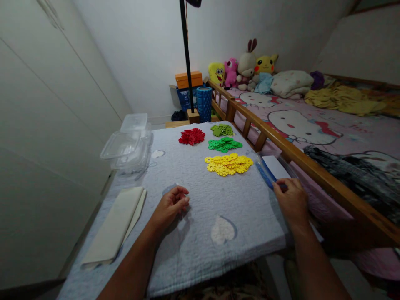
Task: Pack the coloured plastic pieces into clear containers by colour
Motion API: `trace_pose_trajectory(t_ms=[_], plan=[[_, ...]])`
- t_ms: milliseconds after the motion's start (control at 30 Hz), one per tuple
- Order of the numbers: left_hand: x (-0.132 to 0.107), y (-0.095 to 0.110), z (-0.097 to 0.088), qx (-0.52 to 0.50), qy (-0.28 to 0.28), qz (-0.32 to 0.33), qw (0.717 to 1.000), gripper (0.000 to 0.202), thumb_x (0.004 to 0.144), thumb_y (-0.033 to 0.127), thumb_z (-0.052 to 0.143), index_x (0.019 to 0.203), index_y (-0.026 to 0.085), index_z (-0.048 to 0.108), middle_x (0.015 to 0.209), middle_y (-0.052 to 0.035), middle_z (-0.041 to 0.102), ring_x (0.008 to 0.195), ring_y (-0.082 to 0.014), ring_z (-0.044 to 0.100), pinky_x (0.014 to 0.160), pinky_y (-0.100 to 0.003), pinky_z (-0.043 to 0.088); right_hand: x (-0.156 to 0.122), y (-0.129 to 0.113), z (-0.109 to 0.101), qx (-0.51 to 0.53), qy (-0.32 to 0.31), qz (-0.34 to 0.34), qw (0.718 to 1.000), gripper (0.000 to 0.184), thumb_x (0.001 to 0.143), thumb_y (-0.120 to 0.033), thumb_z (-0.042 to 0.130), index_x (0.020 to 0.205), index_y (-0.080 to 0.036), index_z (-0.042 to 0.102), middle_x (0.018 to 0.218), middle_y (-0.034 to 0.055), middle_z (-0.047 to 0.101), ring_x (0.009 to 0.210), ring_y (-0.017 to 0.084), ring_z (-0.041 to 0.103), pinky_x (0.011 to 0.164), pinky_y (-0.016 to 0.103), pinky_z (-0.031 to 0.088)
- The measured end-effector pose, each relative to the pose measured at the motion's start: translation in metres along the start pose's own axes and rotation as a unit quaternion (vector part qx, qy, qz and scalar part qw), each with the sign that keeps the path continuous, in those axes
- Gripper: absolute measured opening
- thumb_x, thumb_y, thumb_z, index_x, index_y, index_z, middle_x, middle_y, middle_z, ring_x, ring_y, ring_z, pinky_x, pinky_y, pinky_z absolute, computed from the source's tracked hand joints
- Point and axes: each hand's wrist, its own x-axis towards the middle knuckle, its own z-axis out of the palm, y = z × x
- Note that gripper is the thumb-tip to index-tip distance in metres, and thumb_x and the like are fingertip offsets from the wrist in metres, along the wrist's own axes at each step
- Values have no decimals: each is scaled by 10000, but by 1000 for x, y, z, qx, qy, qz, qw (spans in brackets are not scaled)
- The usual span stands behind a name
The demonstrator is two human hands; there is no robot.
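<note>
2 bare forearms are reaching in from the near edge over a pale blue quilted blanket [200,196] that is covering the table. The left hand [171,205] is resting on the blanket near the middle, its fingers curling loosely toward the thumb. Whether anything small is sitting inside that curl I cannot tell. The right hand [291,201] is lying at the blanket's right edge, its fingertips bending down onto the near end of a clear plastic bag [272,170] that has a blue strip along its left side and something white inside. The thumb is hiding under the hand, so I cannot tell whether it is pinching the bag or only pressing on it. The bag is lying between the blanket's right edge and the wooden bed rail [300,160].

Farther out, 4 heaps of flower-shaped plastic discs are lying on the blanket. The yellow discs [229,163] are sitting nearest, just left of the bag, with the bright green discs [224,144] beyond them, the olive green discs [221,130] farthest and the red discs [191,136] to their left. Clear plastic containers [128,146] are sitting stacked at the left edge, and a folded cream cloth [115,225] is lying at the near left. Plush toys [246,66] are sitting at the far end of the bed on the right.
</note>
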Motion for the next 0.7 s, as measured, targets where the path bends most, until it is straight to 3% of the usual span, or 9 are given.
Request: trace_pose_trajectory(t_ms=[433,700], plan=[[0,-3,0,-2,7,-9,1000,430,740,456,833,1002,189,622,699,34,600,562,-94,542,520,-205,380,-12,8,-19,-25,-15,-3,1000,188,827,-380,580,804,-210,655,860,92,630,764,244,602,758,408,517],[1,0,0,14,7,-8,1000,426,729,463,841,977,187,630,695,26,619,569,-103,568,530,-213,402,-9,-10,-25,-53,18,2,998,247,849,-408,587,930,-199,692,1020,137,633,907,280,615,867,444,532]])
